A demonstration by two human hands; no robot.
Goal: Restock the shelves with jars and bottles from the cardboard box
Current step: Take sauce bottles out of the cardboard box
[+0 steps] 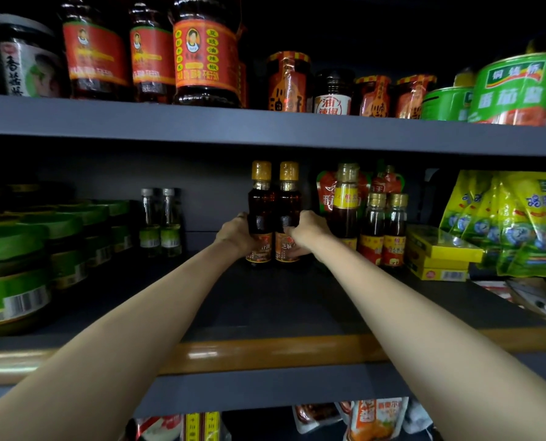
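Two upright dark bottles, the left bottle (260,214) and right bottle (288,214), touching on the middle shelf (265,300), were gripped by the curled fingers of the left hand (236,234) and right hand (308,232) respectively.

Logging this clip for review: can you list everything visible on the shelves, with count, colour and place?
Dark oil bottles: two, yellow caps, middle shelf centre, held.
Clear bottles: two, pale green, left of centre.
Green-lidded jars: several, middle shelf left.
Small sauce bottles: two, gold caps, right of centre.
Yellow boxes: stacked, right.
Yellow-green packets: several, far right.
Red-labelled jars: three, top shelf left.
Green cans: at least two, top shelf right.
Left hand: grips left bottle.
Right hand: grips right bottle.
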